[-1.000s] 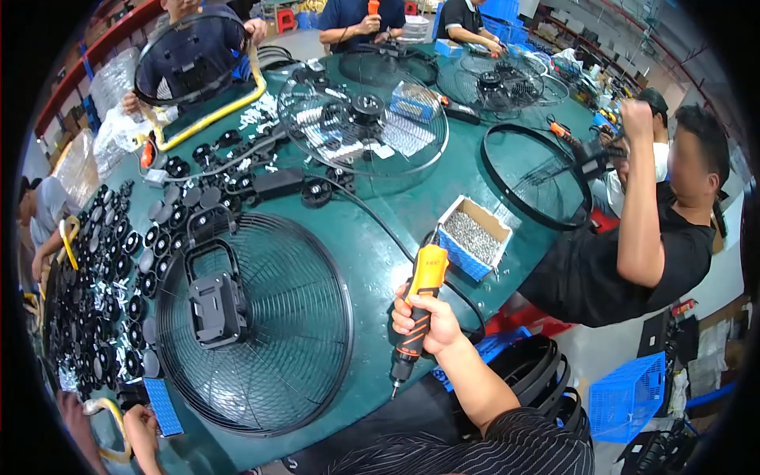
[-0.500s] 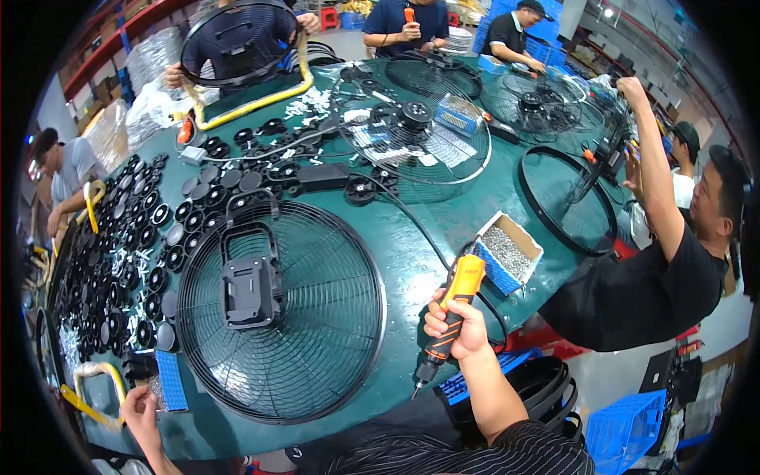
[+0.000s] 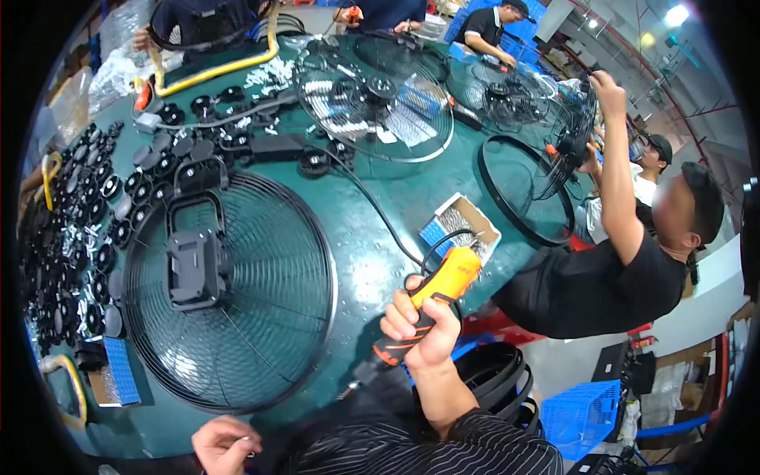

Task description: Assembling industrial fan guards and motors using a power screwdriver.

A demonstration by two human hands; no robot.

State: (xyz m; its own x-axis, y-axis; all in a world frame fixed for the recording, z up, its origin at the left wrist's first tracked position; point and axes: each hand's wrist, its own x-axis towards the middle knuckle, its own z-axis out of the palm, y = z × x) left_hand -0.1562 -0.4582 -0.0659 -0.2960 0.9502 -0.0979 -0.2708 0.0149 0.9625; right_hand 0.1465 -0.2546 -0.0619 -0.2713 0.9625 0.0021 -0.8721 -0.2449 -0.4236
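In my right hand (image 3: 423, 336) is a yellow and black electric screwdriver (image 3: 450, 279), my fingers wrapped round its grip. It tilts so that its bit points down and left, towards the table's near edge. My left hand (image 3: 226, 445) is low at the near edge, thumb and fingers pinched together. A tiny shiny piece shows at the fingertips, too small to name. Between and beyond my hands lies a round black wire fan guard (image 3: 273, 297) on the table, with a black plastic housing (image 3: 196, 269) at its centre.
A box of screws (image 3: 473, 215) stands right of the guard, another blue box (image 3: 119, 372) to its left. Black round parts (image 3: 83, 237) crowd the left side. A co-worker in black (image 3: 617, 277) raises an arm at right. Black rings (image 3: 495, 372) stand below the table edge.
My left hand has come from beside the left screw box to the guard's near edge, now pinching something. The screwdriver has tilted further over. The whole view has shifted.
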